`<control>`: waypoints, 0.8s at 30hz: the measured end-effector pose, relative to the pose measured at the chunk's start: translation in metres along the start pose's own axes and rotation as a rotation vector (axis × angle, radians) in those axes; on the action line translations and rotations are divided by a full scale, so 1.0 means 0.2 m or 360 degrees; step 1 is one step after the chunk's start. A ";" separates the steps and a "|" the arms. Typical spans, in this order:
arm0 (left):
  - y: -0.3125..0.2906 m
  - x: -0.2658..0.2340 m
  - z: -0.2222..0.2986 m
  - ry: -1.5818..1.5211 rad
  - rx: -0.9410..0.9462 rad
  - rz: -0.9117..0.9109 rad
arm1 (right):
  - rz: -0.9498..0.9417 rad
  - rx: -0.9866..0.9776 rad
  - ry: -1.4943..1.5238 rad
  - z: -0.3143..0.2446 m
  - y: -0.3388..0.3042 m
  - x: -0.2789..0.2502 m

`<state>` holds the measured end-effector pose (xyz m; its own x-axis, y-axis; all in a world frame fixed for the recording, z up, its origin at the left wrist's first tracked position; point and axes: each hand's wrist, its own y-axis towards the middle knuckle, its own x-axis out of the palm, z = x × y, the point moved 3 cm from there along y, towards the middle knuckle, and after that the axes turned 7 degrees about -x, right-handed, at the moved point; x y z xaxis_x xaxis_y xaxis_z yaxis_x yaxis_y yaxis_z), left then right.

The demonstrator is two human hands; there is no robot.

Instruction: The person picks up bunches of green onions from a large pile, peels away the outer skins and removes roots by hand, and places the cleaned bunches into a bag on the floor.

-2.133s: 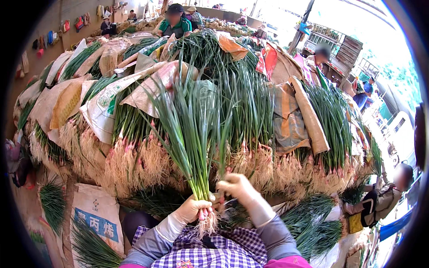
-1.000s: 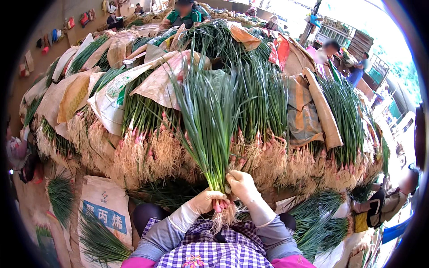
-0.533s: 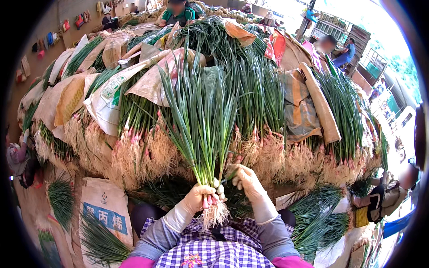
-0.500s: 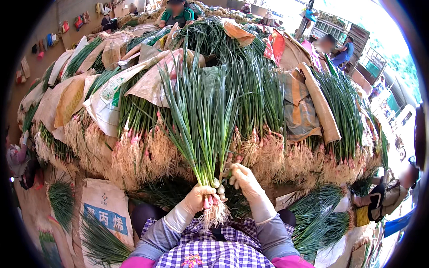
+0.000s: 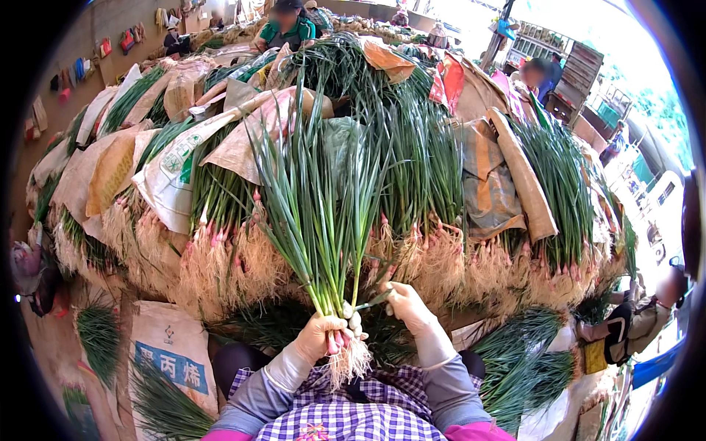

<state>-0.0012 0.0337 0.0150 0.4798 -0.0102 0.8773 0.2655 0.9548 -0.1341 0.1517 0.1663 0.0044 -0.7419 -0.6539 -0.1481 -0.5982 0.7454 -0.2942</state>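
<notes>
A tall bunch of spring onions (image 5: 316,220) stands upright before me, its leaves fanning out over the heap behind. My left hand (image 5: 316,336), in a pale glove, is closed round the stems just above the pink bulbs and hanging roots (image 5: 348,365). A few white bulbs (image 5: 353,322) show at the right side of that grip. Just right of the bunch, my gloved right hand (image 5: 409,310) is closed in a pinch on a green leaf (image 5: 374,300), which stretches across to the stems. The fingertips of the right hand are partly hidden.
A large heap of spring onions (image 5: 430,158), partly covered by sacks (image 5: 250,143), fills the space ahead. Loose bunches lie at lower right (image 5: 526,364) and on a printed white sack (image 5: 184,327) at lower left. Other people work behind the heap (image 5: 294,29) and at right (image 5: 640,323).
My right hand has moved slightly right and down, and a green leaf now stretches between it and the bunch. The left hand with the bunch has shifted slightly left and down.
</notes>
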 end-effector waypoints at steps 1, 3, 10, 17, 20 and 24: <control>-0.02 0.00 0.01 0.0033 0.0009 0.0074 | -0.0130 -0.0169 0.0294 -0.08 -0.04 0.04; -0.01 -0.04 -0.01 0.0157 0.0005 0.0174 | -0.0309 -0.0328 0.0503 -0.20 -0.11 0.12; 0.00 -0.05 0.01 -0.0056 -0.0053 -0.0036 | 0.0192 -0.1224 -0.1192 -0.30 -0.15 0.23; -0.11 0.15 0.16 0.0175 0.0144 -0.0291 | 0.0767 -0.0632 -0.1259 -0.37 0.12 -0.33; 0.02 0.04 0.09 0.0390 0.0015 -0.0084 | 0.1092 -0.0347 -0.1129 -0.43 0.29 -0.51; 0.05 -0.03 0.03 0.0359 -0.0103 0.0044 | 0.0916 -0.0063 -0.0830 -0.51 0.39 -0.53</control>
<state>-0.0070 0.0448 0.0124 0.6604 -0.0572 0.7487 0.2990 0.9347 -0.1923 0.1524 0.3062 0.0934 -0.7063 -0.1314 -0.6956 -0.1795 0.9838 -0.0037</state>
